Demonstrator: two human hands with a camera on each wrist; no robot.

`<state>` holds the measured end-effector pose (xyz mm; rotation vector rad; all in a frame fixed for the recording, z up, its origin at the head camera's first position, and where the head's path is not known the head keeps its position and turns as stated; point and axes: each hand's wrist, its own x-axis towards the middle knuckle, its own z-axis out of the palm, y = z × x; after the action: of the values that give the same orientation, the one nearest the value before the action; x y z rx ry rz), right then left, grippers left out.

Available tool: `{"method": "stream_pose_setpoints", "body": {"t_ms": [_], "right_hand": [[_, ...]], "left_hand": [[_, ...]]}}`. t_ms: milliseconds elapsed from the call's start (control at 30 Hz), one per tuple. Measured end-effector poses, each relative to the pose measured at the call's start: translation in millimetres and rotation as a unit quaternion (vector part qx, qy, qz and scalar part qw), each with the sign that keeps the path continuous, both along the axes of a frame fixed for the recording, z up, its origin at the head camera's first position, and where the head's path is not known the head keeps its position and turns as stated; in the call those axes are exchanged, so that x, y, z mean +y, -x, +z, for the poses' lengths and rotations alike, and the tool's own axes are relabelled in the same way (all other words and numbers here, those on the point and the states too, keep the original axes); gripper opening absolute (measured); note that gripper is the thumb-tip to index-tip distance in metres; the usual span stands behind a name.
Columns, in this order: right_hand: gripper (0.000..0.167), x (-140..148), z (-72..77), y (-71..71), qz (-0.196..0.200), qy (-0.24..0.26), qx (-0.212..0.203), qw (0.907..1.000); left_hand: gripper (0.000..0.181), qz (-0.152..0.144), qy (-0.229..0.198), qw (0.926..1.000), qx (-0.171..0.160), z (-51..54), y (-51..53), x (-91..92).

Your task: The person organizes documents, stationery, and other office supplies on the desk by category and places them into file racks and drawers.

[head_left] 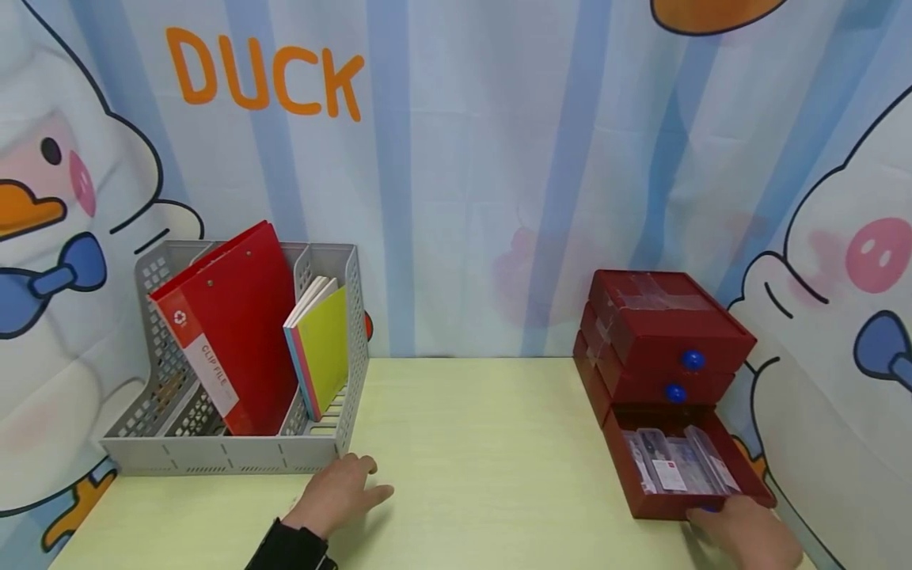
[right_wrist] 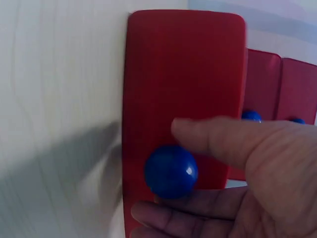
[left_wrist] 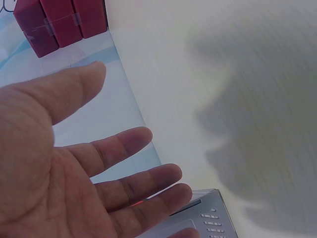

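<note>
On the right stands a red chest of three drawers (head_left: 673, 317); its bottom drawer (head_left: 637, 507) is pulled out and holds clear plastic cases (head_left: 670, 475). My right hand (head_left: 748, 534) is at the front of that drawer. In the right wrist view, thumb and fingers lie on either side of the round blue knob (right_wrist: 171, 171), pinching it. My left hand (head_left: 338, 495) hovers over the table, just before the right front corner of a grey file rack (head_left: 228, 455). Its fingers are spread and hold nothing, as the left wrist view shows.
In the rack a red clip file (head_left: 249, 340) leans beside several thin notebooks, the front one with a yellow-green cover (head_left: 324, 348). The pale table (head_left: 470, 443) stretches between rack and drawers. A duck-print curtain (head_left: 463, 182) hangs behind.
</note>
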<state>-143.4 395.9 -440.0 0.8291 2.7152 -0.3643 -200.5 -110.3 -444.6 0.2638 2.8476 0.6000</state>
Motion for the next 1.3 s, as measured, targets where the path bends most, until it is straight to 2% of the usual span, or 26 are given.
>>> {"method": "stream_pose_setpoints", "body": {"t_ms": [133, 400, 633, 900, 1067, 1300], "right_hand": [[0.049, -4, -3.1, 6.8, 0.0, -0.025, 0.011, 0.9996], [0.039, -4, -1.8, 23.8, -0.005, -0.015, 0.032, 0.9994], [0.037, -4, 0.7, 46.0, 0.004, -0.02, 0.054, 0.9983], [0.04, 3, -1.6, 69.8, 0.036, -0.018, 0.079, 0.9961], [0.042, 2, -3.3, 84.8, 0.028, -0.02, 0.089, 0.9954], [0.037, -2, -5.3, 96.2, 0.04, -0.027, 0.119, 0.9917]], "left_hand": [[0.041, 0.002, 0.003, 1.0, -0.001, -1.2, 0.4, -1.0], [0.042, 0.015, 0.005, 0.9997, -0.018, -2.1, 2.0, -0.5], [0.043, 0.015, 0.002, 0.9998, -0.011, -2.4, 1.9, -1.1], [0.042, 0.01, 0.004, 0.9999, -0.005, -2.1, 1.8, -2.1], [0.042, 0.011, 0.004, 0.9999, -0.008, -2.9, 1.9, -3.1], [0.041, 0.011, 0.0, 0.9999, -0.012, -1.9, -0.5, -3.8]]}}
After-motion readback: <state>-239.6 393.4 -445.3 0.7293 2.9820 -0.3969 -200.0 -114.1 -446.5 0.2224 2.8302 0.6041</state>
